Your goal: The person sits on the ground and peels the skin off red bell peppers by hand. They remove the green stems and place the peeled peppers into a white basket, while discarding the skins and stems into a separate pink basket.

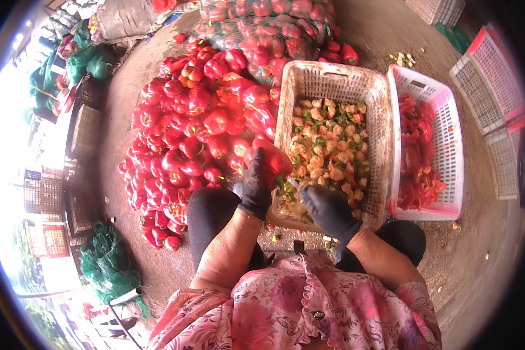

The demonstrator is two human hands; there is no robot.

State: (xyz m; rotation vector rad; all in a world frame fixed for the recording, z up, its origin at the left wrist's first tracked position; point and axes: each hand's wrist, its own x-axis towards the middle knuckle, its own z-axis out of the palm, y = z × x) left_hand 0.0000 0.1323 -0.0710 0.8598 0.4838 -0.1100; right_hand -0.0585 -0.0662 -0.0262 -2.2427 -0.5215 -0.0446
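Observation:
My left hand (256, 188), in a dark glove, grips a red bell pepper (273, 161) whose green stem points toward my right hand. In my gloved right hand (328, 210) is a small tool with a pale blade (292, 181), probably a knife; its handle is hidden in the fist. The blade tip is close to the stem; whether it touches I cannot tell. Both hands are over the near left corner of a worn plastic crate (380, 144), which holds pepper cores (330, 144) with green stems. A large heap of whole red bell peppers (192, 131) lies to the left.
A pink-and-white crate (450, 166) of cored red pepper pieces (415, 148) stands right of the core crate. Behind the heap are green mesh sacks (271, 35) of peppers. Green netting (107, 258) lies at the left, and stacked crates (490, 83) stand far right.

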